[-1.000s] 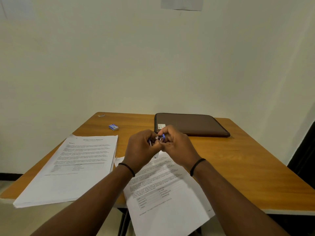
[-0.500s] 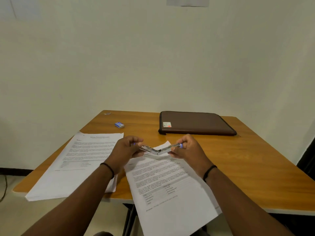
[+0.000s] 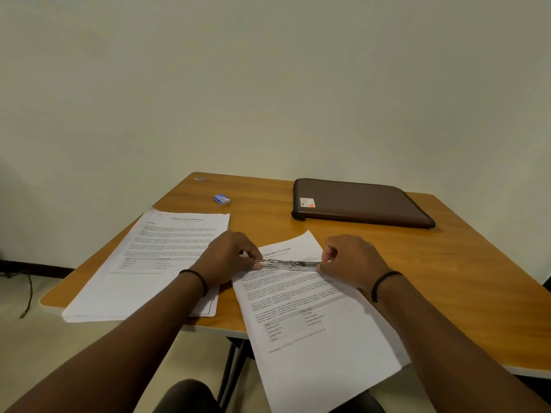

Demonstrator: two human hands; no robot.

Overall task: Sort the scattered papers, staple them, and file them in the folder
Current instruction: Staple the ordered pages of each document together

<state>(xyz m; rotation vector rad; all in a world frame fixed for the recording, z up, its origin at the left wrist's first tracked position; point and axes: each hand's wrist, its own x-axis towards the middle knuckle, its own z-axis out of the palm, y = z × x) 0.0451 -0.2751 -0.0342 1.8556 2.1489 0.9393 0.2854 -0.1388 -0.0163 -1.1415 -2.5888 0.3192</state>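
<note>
A small metal stapler [image 3: 287, 264] is swung fully open into a flat strip just above the right-hand papers. My left hand [image 3: 229, 257] pinches its left end and my right hand [image 3: 350, 261] pinches its right end. Under them lies a printed set of papers [image 3: 313, 317], turned at an angle and hanging over the table's near edge. A second, thicker stack of printed papers [image 3: 155, 263] lies to the left, also overhanging the edge. The brown zipped folder [image 3: 360, 203] lies shut at the back right of the table.
A small blue box of staples [image 3: 221, 199] sits behind the left stack. The wooden table [image 3: 447, 272] stands against a plain wall, with bare surface at the right. A dark cable [image 3: 28, 290] trails on the floor at the left.
My hands were close together around the stapler a second ago. They have moved apart, swinging it open flat, and have come down over the top of the right-hand papers. The camera tilted down.
</note>
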